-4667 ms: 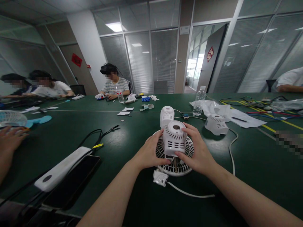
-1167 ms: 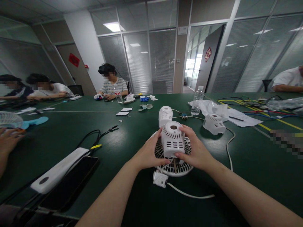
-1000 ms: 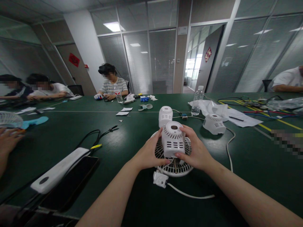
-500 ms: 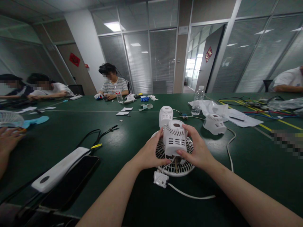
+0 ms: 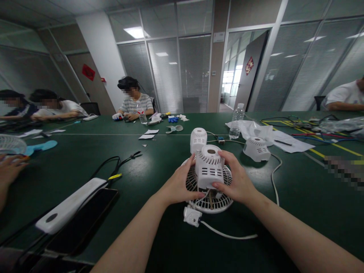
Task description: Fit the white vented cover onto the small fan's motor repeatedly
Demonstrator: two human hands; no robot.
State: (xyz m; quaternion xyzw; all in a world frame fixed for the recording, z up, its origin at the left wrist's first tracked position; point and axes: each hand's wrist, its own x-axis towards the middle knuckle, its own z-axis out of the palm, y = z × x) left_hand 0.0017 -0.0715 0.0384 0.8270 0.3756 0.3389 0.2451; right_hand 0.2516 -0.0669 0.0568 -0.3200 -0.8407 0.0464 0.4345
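Note:
A white vented motor housing [image 5: 209, 165] stands on a round white fan grille [image 5: 210, 199] lying flat on the green table [image 5: 159, 163]. My left hand [image 5: 178, 185] wraps the housing's left side, fingers closed round it. My right hand [image 5: 239, 180] grips its right side, thumb at the lower front edge. Thin wires show under the housing. A small white switch box [image 5: 192, 216] lies just in front of the grille, with a white cord [image 5: 227, 235] running right from it.
Two more white housings [image 5: 198, 139] [image 5: 256, 148] stand behind. A water bottle [image 5: 237, 121], white sheets and coloured cables lie at back right. A white power strip [image 5: 69, 206] and dark phone [image 5: 82, 222] lie at left. Another person's hand [image 5: 10, 170] rests far left; other people sit at the far side.
Both hands keep hold of the housing on the grille. It tipped slightly half a second ago and now sits a little straighter; otherwise almost nothing has moved.

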